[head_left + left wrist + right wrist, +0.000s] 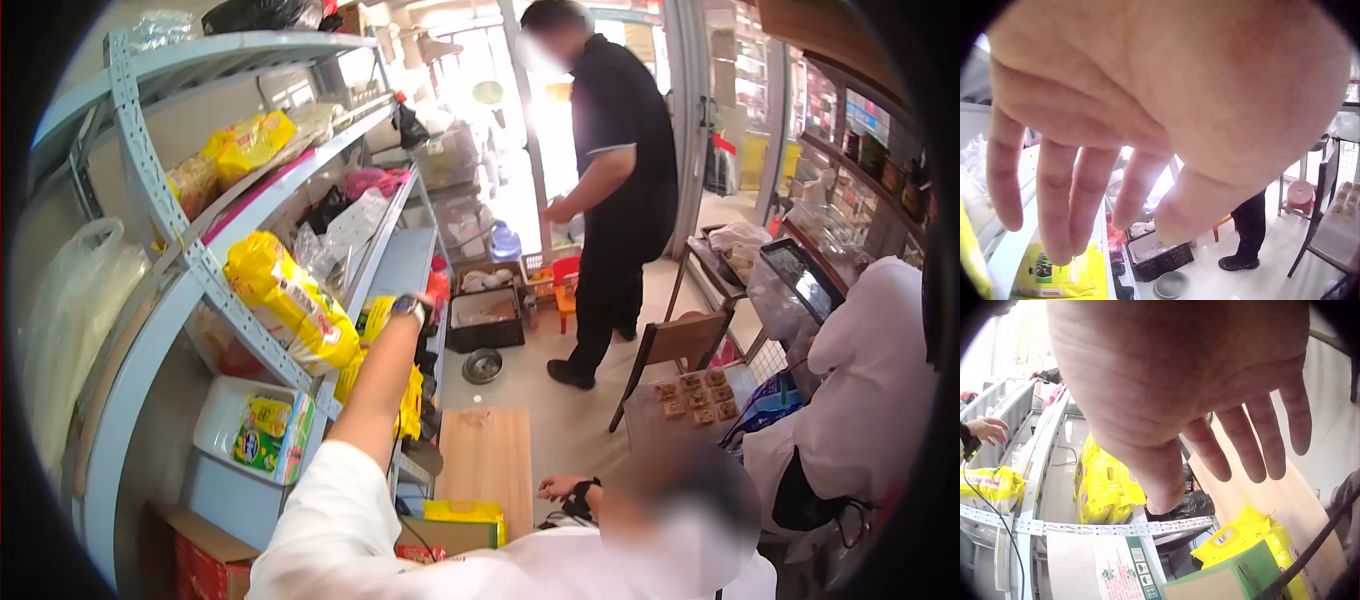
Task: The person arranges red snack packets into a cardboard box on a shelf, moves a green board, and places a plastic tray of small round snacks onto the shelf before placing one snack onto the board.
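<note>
Four fingers (1054, 206) of left hand (1166, 94) point toward flat yellow packet (1063, 275).

No word, brand or number could be read anywhere. The yellow packet (1060, 278), at seven o'clock in the left wrist view, carried a small dark picture and a red band of print, both too blurred to read. The white carton (1107, 569), at six o'clock in the right wrist view, bore a green emblem and a column of small symbols, with no legible letters. The yellow bags (290, 300) on the shelf (400, 265), at nine o'clock in the head view, showed red and green printing too small to make out.
</note>
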### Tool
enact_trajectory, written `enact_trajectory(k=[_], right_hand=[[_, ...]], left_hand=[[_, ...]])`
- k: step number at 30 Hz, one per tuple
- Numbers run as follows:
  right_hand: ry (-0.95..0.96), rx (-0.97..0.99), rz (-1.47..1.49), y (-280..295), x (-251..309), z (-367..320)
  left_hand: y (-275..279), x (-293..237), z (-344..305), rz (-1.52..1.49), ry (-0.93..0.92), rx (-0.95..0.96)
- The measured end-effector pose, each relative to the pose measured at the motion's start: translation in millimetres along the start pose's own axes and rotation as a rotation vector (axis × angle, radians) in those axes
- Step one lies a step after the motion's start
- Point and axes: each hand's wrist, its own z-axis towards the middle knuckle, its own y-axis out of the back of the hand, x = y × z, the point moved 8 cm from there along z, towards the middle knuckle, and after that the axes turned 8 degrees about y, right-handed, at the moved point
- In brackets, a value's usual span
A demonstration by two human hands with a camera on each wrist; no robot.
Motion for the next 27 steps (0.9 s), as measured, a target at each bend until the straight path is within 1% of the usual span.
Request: enact_trajectory(k=[1,2,3,4,6,7,8,10,12,16,20,23,25,27], right_hand=[[0.031,-0.021,0.026,5.4,-7.1,4.5],[0.009,-0.032,0.029,9.3,-11.3,2.5],[-0.012,-0.044,0.038,14.8,-11.9,0.0],[-0.006,-0.055,0.036,19.6,-12.9,-1.8],[0.013,-0.086,0.061,26.7,-8.4,-9.4],[0.025,-0.111,0.079,31.1,-2.8,-16.8],[0.042,-0.129,0.081,32.5,-1.2,-18.4],[0.082,-0.185,0.075,42.0,3.9,-24.3],[0.108,-0.205,0.098,46.1,10.7,-31.4],[0.170,-0.248,0.125,51.3,-1.6,-33.0],[0.138,-0.284,0.136,56.7,-2.9,-44.2],[0.122,-0.283,0.141,57.8,2.0,-48.4],[0.123,-0.284,0.129,58.1,5.0,-48.6],[0.145,-0.297,0.134,61.0,8.6,-48.8]], left_hand=[[-40.3,18.6,39.3,-0.208,0.115,0.152],[-24.1,-7.1,27.0,0.020,-0.047,0.125],[-1.3,-49.0,-2.1,0.423,-0.317,0.069],[5.3,-75.3,-16.4,0.609,-0.488,0.053],[11.2,-101.9,-34.8,0.777,-0.643,0.009],[18.8,-104.0,-32.1,0.754,-0.429,-0.006],[39.7,-117.1,-70.9,0.897,-0.402,0.026],[38.9,-124.2,-72.3,0.985,-0.373,0.024],[28.3,-119.6,-53.8,1.055,-0.317,0.014],[23.5,-107.4,-37.5,0.968,-0.404,-0.011],[28.9,-116.6,-33.2,0.929,-0.463,-0.025],[22.3,-113.4,-34.3,0.913,-0.497,-0.024],[17.0,-111.6,-35.1,0.899,-0.536,-0.044],[18.0,-118.4,-39.2,0.858,-0.629,-0.118]])
